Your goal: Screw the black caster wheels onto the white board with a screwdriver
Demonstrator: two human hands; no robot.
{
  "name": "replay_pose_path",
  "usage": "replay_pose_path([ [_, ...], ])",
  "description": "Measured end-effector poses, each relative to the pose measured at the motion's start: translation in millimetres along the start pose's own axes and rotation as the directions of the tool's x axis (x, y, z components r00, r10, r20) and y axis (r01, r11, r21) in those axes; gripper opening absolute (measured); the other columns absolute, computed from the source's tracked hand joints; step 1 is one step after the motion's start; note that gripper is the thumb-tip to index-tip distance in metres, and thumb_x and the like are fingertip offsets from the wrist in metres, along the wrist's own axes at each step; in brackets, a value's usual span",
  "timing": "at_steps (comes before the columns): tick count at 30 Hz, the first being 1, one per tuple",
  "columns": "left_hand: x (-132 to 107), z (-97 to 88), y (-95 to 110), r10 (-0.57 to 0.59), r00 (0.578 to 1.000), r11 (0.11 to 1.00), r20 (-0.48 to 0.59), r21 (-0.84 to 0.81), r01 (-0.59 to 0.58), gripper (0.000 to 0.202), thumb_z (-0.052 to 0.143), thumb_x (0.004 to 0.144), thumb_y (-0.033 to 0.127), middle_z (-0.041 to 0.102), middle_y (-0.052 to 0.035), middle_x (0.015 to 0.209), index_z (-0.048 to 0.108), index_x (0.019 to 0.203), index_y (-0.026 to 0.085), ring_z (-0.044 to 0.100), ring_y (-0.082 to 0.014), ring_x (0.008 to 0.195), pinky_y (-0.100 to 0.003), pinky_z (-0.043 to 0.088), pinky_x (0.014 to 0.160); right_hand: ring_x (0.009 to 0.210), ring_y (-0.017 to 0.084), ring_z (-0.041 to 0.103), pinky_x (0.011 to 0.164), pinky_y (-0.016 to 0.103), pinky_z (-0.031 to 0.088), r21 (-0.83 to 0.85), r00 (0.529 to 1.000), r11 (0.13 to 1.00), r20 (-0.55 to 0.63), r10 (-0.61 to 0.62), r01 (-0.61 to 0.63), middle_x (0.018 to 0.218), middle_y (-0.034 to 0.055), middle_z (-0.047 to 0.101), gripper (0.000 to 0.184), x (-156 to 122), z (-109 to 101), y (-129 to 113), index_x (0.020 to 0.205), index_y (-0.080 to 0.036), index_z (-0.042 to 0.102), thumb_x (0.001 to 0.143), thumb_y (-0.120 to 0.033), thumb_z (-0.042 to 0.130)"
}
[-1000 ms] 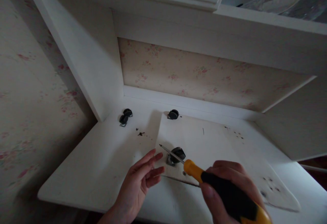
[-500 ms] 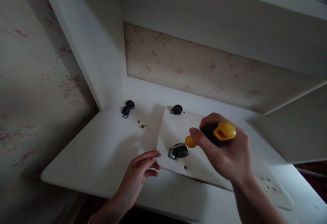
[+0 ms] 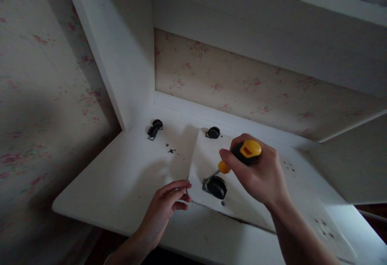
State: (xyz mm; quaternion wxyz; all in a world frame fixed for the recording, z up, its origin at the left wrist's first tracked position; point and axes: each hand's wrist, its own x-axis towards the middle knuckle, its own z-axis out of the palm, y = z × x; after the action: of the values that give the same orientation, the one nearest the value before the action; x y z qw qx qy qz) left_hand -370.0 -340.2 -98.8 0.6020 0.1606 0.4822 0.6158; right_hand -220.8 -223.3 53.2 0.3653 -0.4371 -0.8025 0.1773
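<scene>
In my right hand (image 3: 256, 172) is a screwdriver (image 3: 246, 152) with a yellow and black handle. Its metal shaft slants down to the mounting plate of a black caster wheel (image 3: 217, 187). This caster lies on a white board (image 3: 242, 200), close to its near left corner. The fingers of my left hand (image 3: 169, 204) are bent around the board's left edge at that corner, partly hiding it. A second caster (image 3: 213, 132) sits at the board's far left corner. Whether the tip sits in a screw head is too small to make out.
The board rests on a white desktop (image 3: 99, 184). Two loose casters (image 3: 155, 128) lie at the back left, with small dark screws (image 3: 171, 150) nearby. A small round piece (image 3: 223, 203) is beside the near caster. Groups of holes (image 3: 324, 228) mark the board's right end.
The screwdriver and my right hand have shifted slightly left, and the shaft now stands steeper. The near caster's wheel has swung toward me. My left hand stays at the board's corner.
</scene>
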Motion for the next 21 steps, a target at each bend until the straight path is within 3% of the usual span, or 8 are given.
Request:
replay_pose_path([
  [9,3,-2.2,-2,-0.004,1.0,1.0,0.016,0.022,0.004,0.023,0.075,0.078,0.034,0.074,-0.0112,0.104,0.08,0.095,0.018,0.067,-0.0183,0.078,-0.028,0.053,0.066,0.052,0.011,0.048,0.055,0.028,0.041,-0.01,1.0,1.0,0.009,0.0,0.0,0.057,-0.0057,0.055,0.019,-1,4,6,0.071,-0.022,0.056,0.078,-0.033,0.069],
  [11,3,-2.2,-1,0.013,1.0,0.997,0.018,0.073,-0.014,0.022,0.073,0.08,0.034,0.074,-0.0096,0.095,0.079,0.094,0.018,0.065,-0.0184,0.077,-0.027,0.051,0.065,0.052,0.011,0.048,0.055,0.028,0.041,-0.015,1.0,1.0,0.015,0.005,-0.004,0.057,-0.0056,0.054,0.019,1,4,6,0.07,-0.022,0.056,0.078,-0.033,0.069],
  [15,7,-0.3,13,0.153,0.988,0.936,0.027,0.316,-0.154,0.015,0.067,0.085,0.032,0.063,-0.0014,0.069,0.077,0.089,0.021,0.055,-0.0143,0.064,-0.025,0.043,0.06,0.052,0.012,0.049,0.054,0.028,0.039,-0.064,0.997,0.998,0.071,0.019,-0.014,0.058,-0.0037,0.056,0.025,7,4,1,0.07,-0.022,0.056,0.081,-0.04,0.068],
  [21,20,19.3,51,0.366,0.893,0.763,0.261,0.466,-0.449,0.018,0.069,0.085,0.033,0.069,-0.0061,0.103,0.073,0.099,0.024,0.061,-0.019,0.085,-0.028,0.046,0.073,0.054,0.014,0.052,0.054,0.029,0.038,-0.182,0.988,0.983,0.154,0.022,0.007,0.064,-0.0005,0.063,0.035,17,5,-10,0.072,-0.023,0.058,0.081,-0.055,0.068],
])
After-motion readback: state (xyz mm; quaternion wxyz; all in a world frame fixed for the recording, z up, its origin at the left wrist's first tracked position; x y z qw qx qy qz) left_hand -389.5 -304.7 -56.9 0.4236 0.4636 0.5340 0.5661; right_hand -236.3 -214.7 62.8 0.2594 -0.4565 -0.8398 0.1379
